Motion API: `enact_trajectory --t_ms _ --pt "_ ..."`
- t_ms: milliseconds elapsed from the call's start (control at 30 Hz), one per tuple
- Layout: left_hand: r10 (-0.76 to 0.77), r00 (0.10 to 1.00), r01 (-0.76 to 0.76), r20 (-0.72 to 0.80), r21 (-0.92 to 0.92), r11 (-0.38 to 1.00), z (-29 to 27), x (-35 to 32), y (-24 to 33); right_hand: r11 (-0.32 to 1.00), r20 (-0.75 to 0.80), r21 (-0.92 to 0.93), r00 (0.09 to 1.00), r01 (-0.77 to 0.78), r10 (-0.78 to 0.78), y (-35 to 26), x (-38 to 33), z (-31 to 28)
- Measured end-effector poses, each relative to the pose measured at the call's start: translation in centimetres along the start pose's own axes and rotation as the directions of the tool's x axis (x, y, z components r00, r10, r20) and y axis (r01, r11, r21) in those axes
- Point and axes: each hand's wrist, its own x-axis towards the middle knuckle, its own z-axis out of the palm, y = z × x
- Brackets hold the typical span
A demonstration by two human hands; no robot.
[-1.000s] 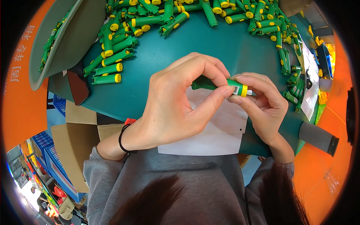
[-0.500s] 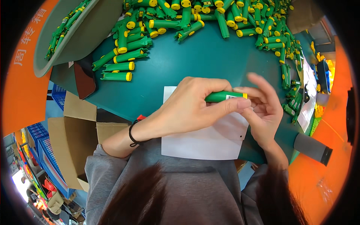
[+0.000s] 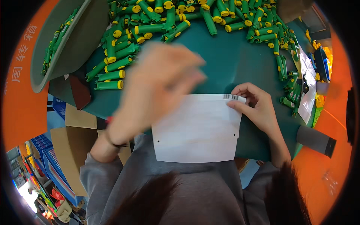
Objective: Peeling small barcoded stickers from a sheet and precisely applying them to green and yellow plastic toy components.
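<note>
My left hand [image 3: 161, 78] is raised over the table's left-middle part, smeared by motion; its fingers and anything in them cannot be made out. My right hand [image 3: 258, 107] pinches the upper right corner of a white sheet [image 3: 195, 131] between thumb and fingers. Beside its thumb, small barcode labels [image 3: 231, 96] show along the sheet's top edge. The sheet lies at the near table edge in front of my body. Beyond my left hand lie green rolls with yellow ends [image 3: 110, 75], several side by side.
A large pile of the same rolls [image 3: 228, 15] covers the far table. A grey bin [image 3: 90, 30] with more rolls stands at the left, above an open cardboard box [image 3: 69, 150] and blue crates [image 3: 48, 148]. A grey cylinder [image 3: 315, 140] lies at the right edge.
The green roll with a barcode label is no longer visible in my hands. My left hand has moved left and away from me. My right hand has closed on the sheet's corner.
</note>
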Motion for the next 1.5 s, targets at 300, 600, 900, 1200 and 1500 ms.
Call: enact_trajectory --t_ms 300,600,900,1200,1500 --pt "0.046 0.996 -0.035 0.075 -0.138 0.99 5.9 -1.8 2.8 0.896 0.013 0.445 1.0 0.007 -0.014 1.3 -0.2 0.9" --pt "0.106 0.992 -0.113 -0.069 -0.104 0.988 6.3 -2.0 2.1 0.873 -0.02 0.484 0.998 0.06 -0.057 1.6 0.3 1.4" --pt "-0.104 0.981 0.045 -0.164 -0.33 0.943 5.4 -1.4 1.1 0.843 -0.349 -0.28 0.769 0.46 -0.535 -2.9 9.5 0.3" --pt "-0.098 0.957 0.0 -0.275 -0.335 0.942 4.3 -0.9 0.6 0.793 -0.387 -0.35 0.694 0.499 -0.607 -3.0 11.0 1.3" --pt "-0.187 0.975 0.101 -0.118 -0.514 0.852 1.8 0.2 1.5 0.785 -0.232 0.362 0.864 0.504 -0.447 -1.9 1.1 2.4"
